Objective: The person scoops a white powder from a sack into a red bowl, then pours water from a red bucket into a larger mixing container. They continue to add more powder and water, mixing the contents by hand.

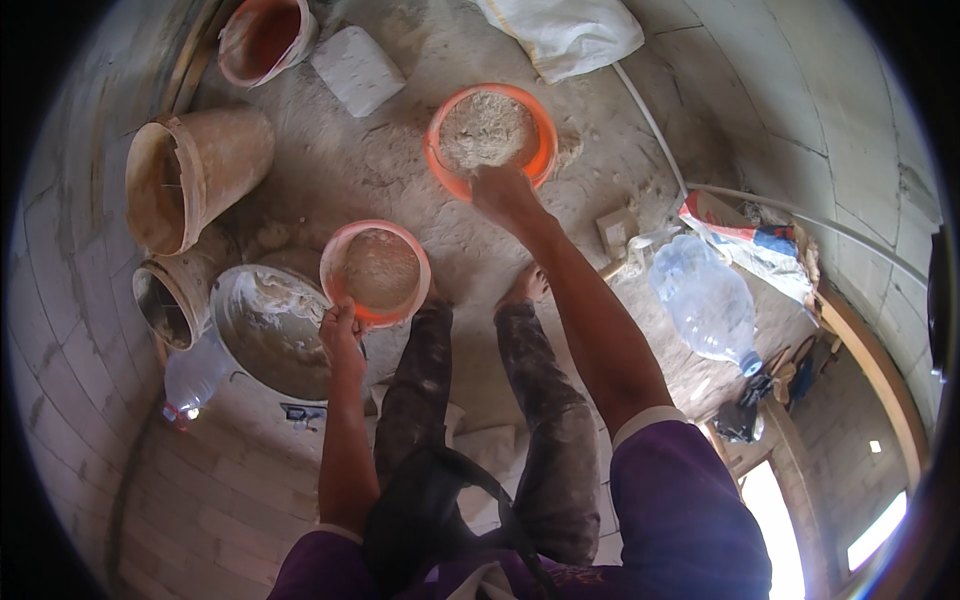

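My left hand (342, 332) is closed on the near-left rim of an orange bucket (424, 262) filled with a smooth greyish-brown material. Farther off and to the right, my right hand (507, 194) grips the near edge of a second orange bucket (545, 125). Lumpy, pale, sand-like material fills that one nearly to the rim. My fingers hide part of each rim, and whether the buckets rest on the ground or hang above it I cannot tell.
A wide basin (228, 325) smeared with grey paste stands left of the near bucket. Dirty empty buckets (235, 150) lie along the left wall. A pale block (357, 72), a white sack (580, 35) and a clear plastic bottle (703, 298) lie around; a pipe (650, 125) runs at right.
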Demonstrator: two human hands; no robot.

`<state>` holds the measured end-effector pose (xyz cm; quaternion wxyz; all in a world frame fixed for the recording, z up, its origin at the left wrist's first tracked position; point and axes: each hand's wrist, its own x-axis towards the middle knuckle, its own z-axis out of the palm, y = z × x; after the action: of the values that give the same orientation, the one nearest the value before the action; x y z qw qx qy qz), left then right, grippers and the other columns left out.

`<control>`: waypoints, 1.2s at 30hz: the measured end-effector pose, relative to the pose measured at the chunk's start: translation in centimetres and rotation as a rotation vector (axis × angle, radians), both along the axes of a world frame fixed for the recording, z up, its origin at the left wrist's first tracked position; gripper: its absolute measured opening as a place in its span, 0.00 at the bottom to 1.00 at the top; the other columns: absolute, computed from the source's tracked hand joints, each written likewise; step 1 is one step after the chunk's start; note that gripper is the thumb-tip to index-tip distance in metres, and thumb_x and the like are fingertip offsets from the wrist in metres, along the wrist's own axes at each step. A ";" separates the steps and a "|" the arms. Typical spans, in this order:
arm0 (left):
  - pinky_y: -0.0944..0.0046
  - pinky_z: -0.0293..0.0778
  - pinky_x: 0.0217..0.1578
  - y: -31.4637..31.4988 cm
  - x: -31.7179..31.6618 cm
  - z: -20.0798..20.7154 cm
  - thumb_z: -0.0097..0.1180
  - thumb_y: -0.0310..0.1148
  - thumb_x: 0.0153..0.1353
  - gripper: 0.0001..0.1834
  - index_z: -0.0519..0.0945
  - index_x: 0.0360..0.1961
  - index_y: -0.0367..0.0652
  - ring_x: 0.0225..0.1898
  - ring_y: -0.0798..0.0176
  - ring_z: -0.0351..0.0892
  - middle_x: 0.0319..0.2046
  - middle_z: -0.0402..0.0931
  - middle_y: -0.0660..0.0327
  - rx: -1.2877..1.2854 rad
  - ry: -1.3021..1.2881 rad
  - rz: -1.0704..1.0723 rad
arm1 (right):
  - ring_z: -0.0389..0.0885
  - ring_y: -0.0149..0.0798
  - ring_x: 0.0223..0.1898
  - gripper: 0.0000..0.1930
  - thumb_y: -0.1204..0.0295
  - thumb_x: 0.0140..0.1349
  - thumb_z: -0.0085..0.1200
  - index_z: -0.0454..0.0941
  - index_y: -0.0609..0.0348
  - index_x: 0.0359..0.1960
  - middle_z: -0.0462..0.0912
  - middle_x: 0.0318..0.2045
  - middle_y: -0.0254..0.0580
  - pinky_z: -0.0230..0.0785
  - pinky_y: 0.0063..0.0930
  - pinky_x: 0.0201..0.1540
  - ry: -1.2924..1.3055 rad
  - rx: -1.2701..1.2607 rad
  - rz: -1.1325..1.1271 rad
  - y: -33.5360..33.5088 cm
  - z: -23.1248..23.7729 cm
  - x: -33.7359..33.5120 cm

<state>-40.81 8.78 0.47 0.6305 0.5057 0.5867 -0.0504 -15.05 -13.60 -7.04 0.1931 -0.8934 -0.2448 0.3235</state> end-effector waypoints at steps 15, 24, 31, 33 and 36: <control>0.68 0.71 0.28 -1.5 1.2 1.9 0.55 0.38 0.63 0.12 0.71 0.24 0.45 0.17 0.77 0.58 0.15 0.57 0.73 0.003 -0.022 -0.063 | 0.82 0.51 0.36 0.11 0.70 0.50 0.48 0.81 0.60 0.29 0.82 0.29 0.52 0.73 0.43 0.40 0.003 -0.103 -0.131 0.8 0.5 1.5; 0.71 0.69 0.26 -0.7 1.1 1.7 0.56 0.39 0.62 0.14 0.70 0.23 0.46 0.18 0.76 0.60 0.16 0.59 0.72 -0.083 -0.078 -0.088 | 0.81 0.51 0.42 0.12 0.71 0.52 0.47 0.82 0.59 0.32 0.82 0.36 0.55 0.72 0.41 0.45 0.176 -0.151 -0.139 2.6 1.9 3.0; 0.74 0.66 0.23 1.0 3.2 0.8 0.59 0.41 0.59 0.15 0.69 0.23 0.47 0.19 0.74 0.65 0.17 0.62 0.70 -0.100 -0.003 -0.037 | 0.80 0.53 0.41 0.14 0.65 0.56 0.48 0.80 0.63 0.33 0.80 0.37 0.59 0.72 0.43 0.43 0.191 -0.031 -0.248 3.3 1.3 2.7; 0.73 0.67 0.24 1.6 3.9 0.2 0.59 0.41 0.59 0.14 0.70 0.24 0.46 0.20 0.73 0.67 0.18 0.63 0.70 -0.084 0.012 -0.073 | 0.80 0.53 0.42 0.14 0.64 0.57 0.49 0.80 0.63 0.33 0.79 0.40 0.61 0.72 0.43 0.44 0.151 0.037 -0.322 3.3 0.8 2.1; 0.74 0.67 0.25 2.4 5.7 -0.5 0.58 0.43 0.59 0.15 0.70 0.24 0.49 0.20 0.74 0.67 0.17 0.62 0.72 -0.074 0.029 -0.142 | 0.79 0.54 0.42 0.14 0.63 0.58 0.50 0.80 0.63 0.32 0.78 0.44 0.59 0.72 0.44 0.43 0.014 0.002 -0.063 2.3 -4.8 0.4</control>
<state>-35.13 11.21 -0.06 0.6350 0.5215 0.5562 -0.1241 -14.70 -11.26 -11.87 0.2056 -0.8982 -0.2155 0.3234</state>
